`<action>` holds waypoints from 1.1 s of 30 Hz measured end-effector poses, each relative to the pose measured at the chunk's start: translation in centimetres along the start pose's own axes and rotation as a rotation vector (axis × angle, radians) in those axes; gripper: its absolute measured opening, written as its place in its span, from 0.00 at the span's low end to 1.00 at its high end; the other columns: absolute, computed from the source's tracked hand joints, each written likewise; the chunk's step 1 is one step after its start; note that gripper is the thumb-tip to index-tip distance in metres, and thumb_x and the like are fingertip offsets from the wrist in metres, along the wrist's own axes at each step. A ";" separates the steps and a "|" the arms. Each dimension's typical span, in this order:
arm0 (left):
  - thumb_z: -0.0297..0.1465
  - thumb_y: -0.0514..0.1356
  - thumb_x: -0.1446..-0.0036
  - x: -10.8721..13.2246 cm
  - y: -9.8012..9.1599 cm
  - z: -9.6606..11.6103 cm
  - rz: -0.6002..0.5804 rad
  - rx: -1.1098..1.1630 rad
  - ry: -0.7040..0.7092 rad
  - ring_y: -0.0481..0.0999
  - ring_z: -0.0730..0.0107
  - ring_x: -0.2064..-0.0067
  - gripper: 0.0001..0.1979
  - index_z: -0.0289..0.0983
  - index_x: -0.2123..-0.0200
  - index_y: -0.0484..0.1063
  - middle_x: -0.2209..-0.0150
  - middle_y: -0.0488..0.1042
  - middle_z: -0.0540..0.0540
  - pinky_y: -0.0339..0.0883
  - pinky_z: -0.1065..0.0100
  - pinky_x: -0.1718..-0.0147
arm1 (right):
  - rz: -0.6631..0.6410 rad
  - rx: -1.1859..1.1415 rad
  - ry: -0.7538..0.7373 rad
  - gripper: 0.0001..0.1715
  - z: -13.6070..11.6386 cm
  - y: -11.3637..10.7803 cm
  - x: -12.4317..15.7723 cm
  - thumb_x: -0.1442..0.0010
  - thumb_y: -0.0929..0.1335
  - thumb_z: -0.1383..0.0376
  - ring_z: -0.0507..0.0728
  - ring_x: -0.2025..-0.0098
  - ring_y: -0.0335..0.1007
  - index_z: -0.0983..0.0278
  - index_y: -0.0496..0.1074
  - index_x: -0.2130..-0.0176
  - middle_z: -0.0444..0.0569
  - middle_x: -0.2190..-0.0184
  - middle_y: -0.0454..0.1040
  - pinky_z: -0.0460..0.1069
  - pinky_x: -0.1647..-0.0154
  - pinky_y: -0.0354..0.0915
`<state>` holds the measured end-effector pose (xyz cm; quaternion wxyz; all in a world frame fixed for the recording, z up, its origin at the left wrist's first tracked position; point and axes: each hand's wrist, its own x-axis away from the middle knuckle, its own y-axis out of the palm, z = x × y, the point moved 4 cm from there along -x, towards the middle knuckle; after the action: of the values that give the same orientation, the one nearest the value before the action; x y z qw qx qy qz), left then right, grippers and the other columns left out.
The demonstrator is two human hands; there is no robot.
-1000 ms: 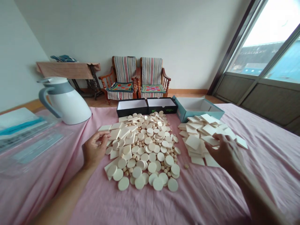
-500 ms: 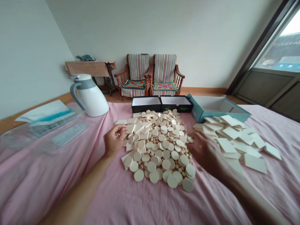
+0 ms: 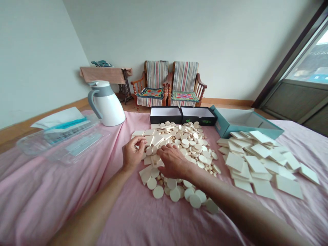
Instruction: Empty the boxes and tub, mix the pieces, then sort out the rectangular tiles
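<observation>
A heap of pale wooden pieces is spread on the pink cloth, with round discs (image 3: 174, 194), small beads (image 3: 159, 178) and square tiles (image 3: 146, 174) mixed together. At its left edge my left hand (image 3: 132, 154) is loosely curled, thumb and fingers a little apart, beside some tiles; no piece shows in it. My right hand (image 3: 174, 161) reaches over the left-middle of the heap, palm down. Its thumb is spread from the bent fingers, near a square tile (image 3: 154, 159) with a disc by it. What lies under the palm is hidden.
A separate pile of square tiles (image 3: 256, 164) lies at the right, before a teal box (image 3: 225, 129). Two black boxes (image 3: 165, 119) (image 3: 198, 120) with white insides stand behind the heap. To the left are a white jug (image 3: 111, 109) and clear plastic packaging (image 3: 77, 147).
My right hand has moved left from between the two piles to over the mixed heap, near my left hand. My left hand stays at the heap's left edge. The view has shifted slightly.
</observation>
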<state>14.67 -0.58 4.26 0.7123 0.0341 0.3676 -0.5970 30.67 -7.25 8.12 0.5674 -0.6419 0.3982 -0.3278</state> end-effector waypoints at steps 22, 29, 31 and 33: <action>0.36 0.56 0.44 -0.5 -0.5 0.4 0.021 -0.050 -0.009 0.81 0.66 0.66 0.11 0.37 0.64 0.75 0.68 0.80 0.47 0.73 0.71 0.69 | 0.452 0.094 0.474 0.25 13.2 -4.0 14.2 0.50 0.69 0.60 0.65 0.53 0.62 0.65 0.69 0.52 0.57 0.56 0.68 0.57 0.55 0.63; 0.36 0.57 0.44 -0.5 -0.1 -0.5 0.007 -0.021 -0.037 0.81 0.65 0.65 0.11 0.37 0.63 0.75 0.67 0.80 0.46 0.73 0.70 0.68 | 0.587 0.145 0.706 0.27 20.8 -2.4 22.6 0.47 0.68 0.53 0.67 0.51 0.65 0.63 0.70 0.50 0.58 0.54 0.70 0.60 0.55 0.64; 0.36 0.57 0.44 -0.5 0.0 -0.5 0.008 -0.029 -0.028 0.81 0.66 0.66 0.11 0.37 0.63 0.75 0.67 0.80 0.46 0.74 0.70 0.66 | 0.643 0.133 0.702 0.27 20.6 -2.6 22.4 0.45 0.67 0.52 0.67 0.51 0.66 0.63 0.70 0.50 0.58 0.53 0.70 0.61 0.54 0.64; 0.36 0.57 0.44 -0.5 0.0 -0.3 0.016 -0.027 -0.026 0.81 0.66 0.66 0.11 0.36 0.63 0.75 0.68 0.80 0.46 0.73 0.69 0.66 | 0.684 0.064 0.649 0.23 19.0 -2.8 20.8 0.42 0.66 0.54 0.65 0.53 0.68 0.63 0.71 0.51 0.57 0.55 0.72 0.59 0.54 0.64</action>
<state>14.48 -0.02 4.35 0.7222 0.0199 0.3659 -0.5867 57.34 -16.62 7.62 0.5087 -0.3204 0.7332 -0.3178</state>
